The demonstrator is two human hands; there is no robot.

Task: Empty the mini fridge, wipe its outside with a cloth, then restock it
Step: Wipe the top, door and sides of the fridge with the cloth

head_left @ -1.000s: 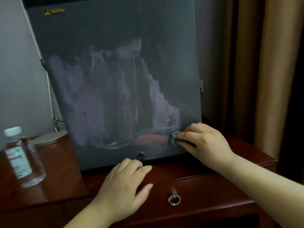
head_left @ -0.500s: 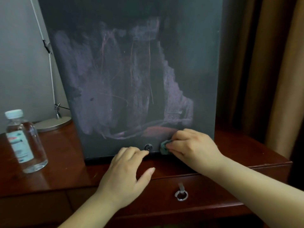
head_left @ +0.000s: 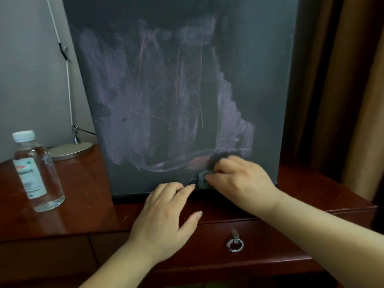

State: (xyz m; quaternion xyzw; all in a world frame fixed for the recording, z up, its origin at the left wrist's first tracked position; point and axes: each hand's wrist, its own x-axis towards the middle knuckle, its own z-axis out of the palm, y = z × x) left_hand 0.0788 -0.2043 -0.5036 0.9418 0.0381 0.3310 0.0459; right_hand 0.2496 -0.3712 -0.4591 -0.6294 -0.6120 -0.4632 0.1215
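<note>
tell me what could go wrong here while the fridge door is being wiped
The right hand presses the cloth low on the mini fridge, so a hard push might shift it on the polished cabinet top. The water bottle stands near the cabinet's front edge; a stray elbow could topple it.

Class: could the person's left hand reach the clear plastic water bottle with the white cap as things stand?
Probably yes: the left hand rests empty on the wooden cabinet top, with only bare wood between it and the clear plastic water bottle.
</note>
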